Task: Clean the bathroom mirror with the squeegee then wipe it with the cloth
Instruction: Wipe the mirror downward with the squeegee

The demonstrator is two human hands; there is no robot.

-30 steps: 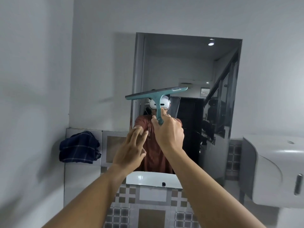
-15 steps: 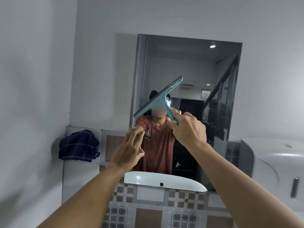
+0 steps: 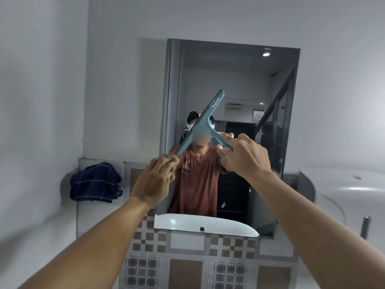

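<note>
At centre frame before the mirror [image 3: 239, 84], the teal squeegee [image 3: 205, 122] is held tilted, right hand [image 3: 244, 155] gripping its handle, left hand [image 3: 155, 180] pinching the blade's lower end; squeegee step apparently pending, blade must next meet glass; cloth [image 3: 95, 182] lies left.

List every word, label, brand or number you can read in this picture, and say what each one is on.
No text can be read.
Squeegee: a pale mark near the upper end of the blade bar, too blurred to read.
Reflected shirt in the mirror: a small chest print, reversed and too small to read.
Dark checked cloth, white dispenser, patterned tiles: no lettering visible.
</note>
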